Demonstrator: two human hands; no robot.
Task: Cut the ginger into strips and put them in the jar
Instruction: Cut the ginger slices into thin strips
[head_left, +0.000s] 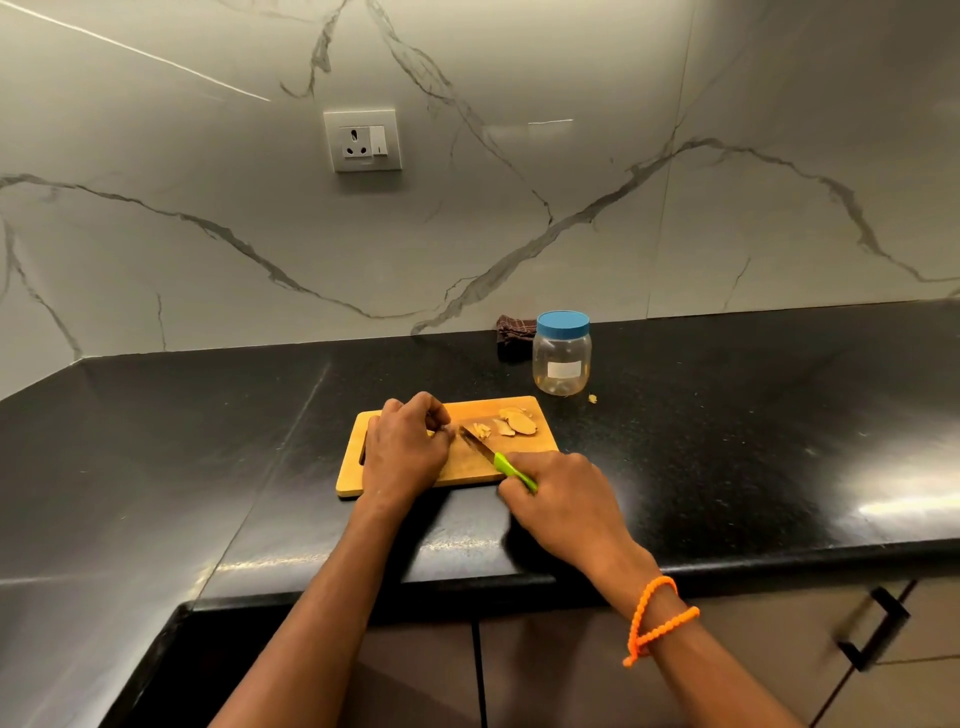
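Note:
A wooden cutting board (470, 470) lies on the black counter. Flat ginger slices (517, 422) sit at its far right, with a few cut strips (483, 430) beside them. My left hand (405, 447) has curled fingers pressed down on a small ginger piece, mostly hidden under the fingertips. My right hand (563, 499) grips the green handle of a knife (491, 456), whose blade points toward my left fingertips. A clear plastic jar (562, 358) with its blue lid on stands behind the board, to the right.
A dark cloth (514, 335) lies against the marble wall behind the jar. A small ginger scrap (592, 398) rests on the counter (727, 441) by the jar. A wall socket (362, 140) sits above. A cabinet handle (875, 626) shows below the counter edge.

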